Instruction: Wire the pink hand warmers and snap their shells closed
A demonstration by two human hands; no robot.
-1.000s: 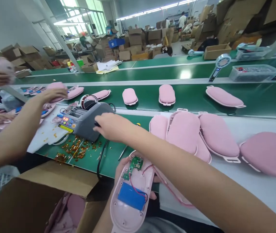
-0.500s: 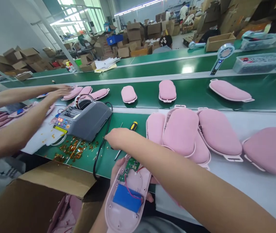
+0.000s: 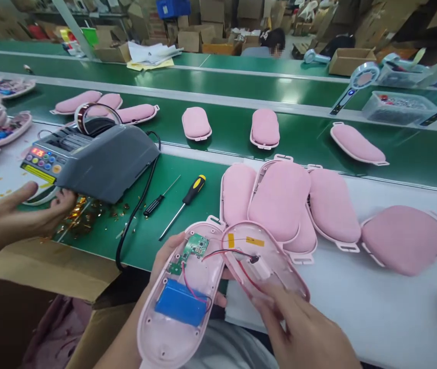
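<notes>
My left hand [image 3: 163, 254] is closed under a pink plastic shell half [image 3: 164, 333], holding it up near my lap. Inside that half sit a blue battery [image 3: 181, 303] and a green circuit board [image 3: 192, 249]. Red wires run across to a second shell half [image 3: 270, 266], which carries small yellow tape pieces. My right hand [image 3: 303, 333] grips this second half at its lower edge, tilted open beside the first.
A grey tape dispenser [image 3: 99, 161] stands at the left, with another person's hand [image 3: 14, 218] at its front. Two screwdrivers [image 3: 187, 197] lie on the green mat. Several pink padded covers [image 3: 279, 200] are piled ahead, with more on the green conveyor [image 3: 310, 148]. A cardboard box [image 3: 49, 271] sits lower left.
My right hand drew back from the tape dispenser and took hold of the second shell half. The other person's arms left the belt; one hand now rests by the dispenser. The view tilted down.
</notes>
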